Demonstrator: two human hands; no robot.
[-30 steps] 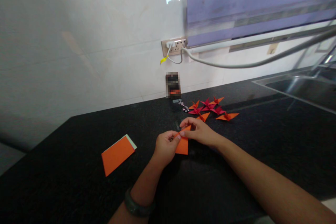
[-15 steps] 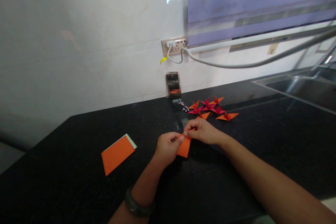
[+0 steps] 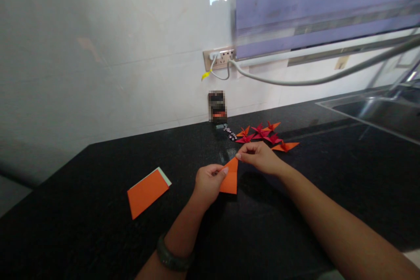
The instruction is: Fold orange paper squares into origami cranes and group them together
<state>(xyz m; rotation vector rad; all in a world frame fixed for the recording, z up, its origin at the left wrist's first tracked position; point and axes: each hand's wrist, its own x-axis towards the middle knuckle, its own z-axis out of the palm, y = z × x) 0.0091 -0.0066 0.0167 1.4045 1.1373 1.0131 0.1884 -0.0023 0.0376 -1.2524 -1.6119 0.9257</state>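
Note:
An orange sheet of origami paper (image 3: 229, 181), partly folded, is held above the dark counter between both hands. My left hand (image 3: 210, 181) pinches its left side, thumb on top. My right hand (image 3: 257, 156) pinches the raised upper corner between thumb and fingertips. Just beyond my right hand lie several folded paper cranes (image 3: 260, 130), some orange and some red; my hand partly covers the nearest ones. Left of my left hand rests a stack of paper (image 3: 148, 194), orange on top with a pale green edge showing.
A phone-like dark object (image 3: 217, 107), blurred out, leans on the wall, with a beaded strap (image 3: 231, 134) before it. A socket (image 3: 219, 57) with a plugged cable (image 3: 288, 82) is above. A sink (image 3: 374, 107) is set into the counter (image 3: 98, 236) at right.
My right hand has moved slightly up and right, drawing the paper's upper corner up into a point. The left hand has barely moved and still grips the paper.

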